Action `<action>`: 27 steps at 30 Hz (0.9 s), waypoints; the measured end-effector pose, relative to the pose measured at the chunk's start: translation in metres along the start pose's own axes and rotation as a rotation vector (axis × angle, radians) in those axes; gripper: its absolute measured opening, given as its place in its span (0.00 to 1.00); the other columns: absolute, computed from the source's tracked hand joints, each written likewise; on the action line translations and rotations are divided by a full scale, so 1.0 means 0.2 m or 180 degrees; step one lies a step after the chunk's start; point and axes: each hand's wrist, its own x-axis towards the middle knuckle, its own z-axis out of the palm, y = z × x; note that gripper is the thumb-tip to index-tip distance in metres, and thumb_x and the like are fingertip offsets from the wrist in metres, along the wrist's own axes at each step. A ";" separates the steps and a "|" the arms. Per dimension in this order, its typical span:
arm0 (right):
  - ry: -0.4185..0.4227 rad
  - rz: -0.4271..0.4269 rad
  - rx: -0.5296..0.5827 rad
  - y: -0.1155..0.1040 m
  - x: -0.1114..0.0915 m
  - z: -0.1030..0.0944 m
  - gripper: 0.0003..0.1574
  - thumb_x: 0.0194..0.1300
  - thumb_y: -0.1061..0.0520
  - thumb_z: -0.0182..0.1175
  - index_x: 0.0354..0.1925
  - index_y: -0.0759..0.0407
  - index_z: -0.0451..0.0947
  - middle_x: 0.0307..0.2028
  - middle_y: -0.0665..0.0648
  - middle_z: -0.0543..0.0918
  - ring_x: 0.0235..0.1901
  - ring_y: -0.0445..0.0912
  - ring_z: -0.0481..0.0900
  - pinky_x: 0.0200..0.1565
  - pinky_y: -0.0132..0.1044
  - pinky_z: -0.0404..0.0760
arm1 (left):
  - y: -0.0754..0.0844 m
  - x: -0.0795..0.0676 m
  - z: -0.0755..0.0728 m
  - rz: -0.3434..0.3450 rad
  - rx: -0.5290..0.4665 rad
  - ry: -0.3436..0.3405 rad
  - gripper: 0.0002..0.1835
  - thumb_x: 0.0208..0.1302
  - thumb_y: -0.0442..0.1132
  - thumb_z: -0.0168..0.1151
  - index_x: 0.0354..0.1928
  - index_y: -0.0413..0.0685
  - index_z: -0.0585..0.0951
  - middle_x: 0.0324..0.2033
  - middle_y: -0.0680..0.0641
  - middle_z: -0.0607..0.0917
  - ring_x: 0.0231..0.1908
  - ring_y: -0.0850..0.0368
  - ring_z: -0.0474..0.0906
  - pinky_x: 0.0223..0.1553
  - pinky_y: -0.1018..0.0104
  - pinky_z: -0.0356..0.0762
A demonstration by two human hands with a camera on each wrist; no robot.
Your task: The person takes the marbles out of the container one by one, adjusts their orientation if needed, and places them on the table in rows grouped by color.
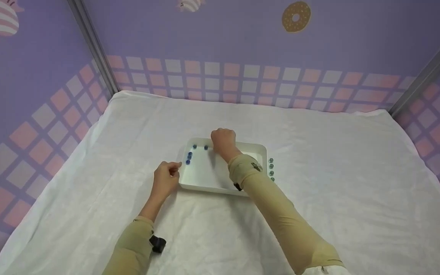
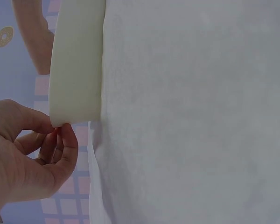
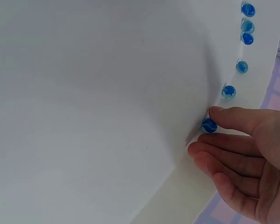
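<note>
**Held a blue marble (image 3: pixel 209 125) at the far wall of the white tray (image 1: pixel 224 189)**

Appeared to be partway through laying marbles along the inside of the tray, with five other blue marbles (image 1: pixel 188 162) visible there: three close together by the left wall, one near the far left corner, and one a little to its right along the far wall. Had the right hand (image 1: pixel 224 141) just right of that last one, with thumb and forefinger together on either side of a sixth, apparently in a light pinch, and the remaining fingers loosely bent. Could not tell a firm hold from a loosening one.

Called next, as a judgement, for a gentle parting of thumb and forefinger with the marble against the wall, then a clean lift, so as not to knock the neighbour out of line. Needed, most likely, a steady tray throughout.

Stretched the right forearm (image 1: pixel 285 217) from the near right across the tray, back of the hand toward the head camera. Placed the left hand (image 1: pixel 165 176) at the left side of the tray, fingers curled, with thumb and forefinger tips clamped on the rim, probably for steadiness. Counted also four green marbles (image 1: pixel 271 166) in a near-to-far row on the white-covered surface (image 1: pixel 330 172), just right of the tray, touched by neither hand.
</note>
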 end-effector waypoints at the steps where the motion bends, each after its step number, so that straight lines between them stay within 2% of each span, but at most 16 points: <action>1: -0.0004 0.0004 0.0008 0.00 0.00 0.00 0.10 0.67 0.58 0.59 0.44 0.58 0.83 0.37 0.54 0.87 0.28 0.44 0.70 0.40 0.40 0.85 | 0.00 0.00 0.00 0.0007 0.0001 -0.0002 0.18 0.59 0.20 0.54 0.50 0.30 0.83 0.38 0.35 0.81 0.40 0.47 0.78 0.45 0.60 0.77; 4: -0.0017 0.0003 0.0041 0.01 0.00 0.00 0.10 0.66 0.58 0.60 0.44 0.57 0.83 0.36 0.54 0.87 0.28 0.45 0.70 0.40 0.40 0.85 | 0.00 0.00 0.00 -0.0013 -0.0015 -0.0015 0.18 0.59 0.21 0.54 0.51 0.30 0.83 0.38 0.35 0.81 0.40 0.47 0.77 0.45 0.60 0.77; 12: -0.0096 -0.0008 0.0031 0.01 -0.01 -0.02 0.10 0.66 0.56 0.60 0.44 0.58 0.82 0.36 0.53 0.86 0.27 0.44 0.69 0.39 0.39 0.85 | -0.02 0.00 0.00 0.0127 0.0004 0.0036 0.18 0.59 0.20 0.52 0.49 0.29 0.83 0.37 0.34 0.82 0.40 0.45 0.79 0.45 0.57 0.79; 17: -0.0107 -0.0055 0.0207 0.03 -0.02 -0.03 0.11 0.66 0.56 0.59 0.45 0.59 0.82 0.38 0.56 0.86 0.30 0.45 0.71 0.41 0.43 0.86 | -0.01 0.00 -0.01 0.0036 -0.0017 -0.0005 0.18 0.60 0.21 0.53 0.50 0.30 0.83 0.38 0.34 0.81 0.41 0.46 0.78 0.45 0.58 0.77; 24: -0.0095 0.0033 0.0453 0.08 -0.01 -0.07 0.20 0.60 0.46 0.69 0.43 0.58 0.83 0.39 0.56 0.87 0.32 0.46 0.76 0.42 0.45 0.86 | 0.00 0.00 -0.01 -0.0034 -0.0021 -0.0063 0.18 0.60 0.21 0.54 0.52 0.30 0.82 0.38 0.35 0.81 0.40 0.47 0.76 0.45 0.60 0.76; 27: -0.0041 0.0033 0.0569 0.11 -0.01 -0.10 0.20 0.59 0.44 0.70 0.40 0.58 0.84 0.38 0.56 0.88 0.32 0.46 0.79 0.40 0.46 0.86 | 0.00 0.00 0.00 -0.0026 -0.0034 -0.0065 0.18 0.60 0.21 0.54 0.53 0.30 0.82 0.39 0.34 0.81 0.40 0.47 0.76 0.45 0.60 0.75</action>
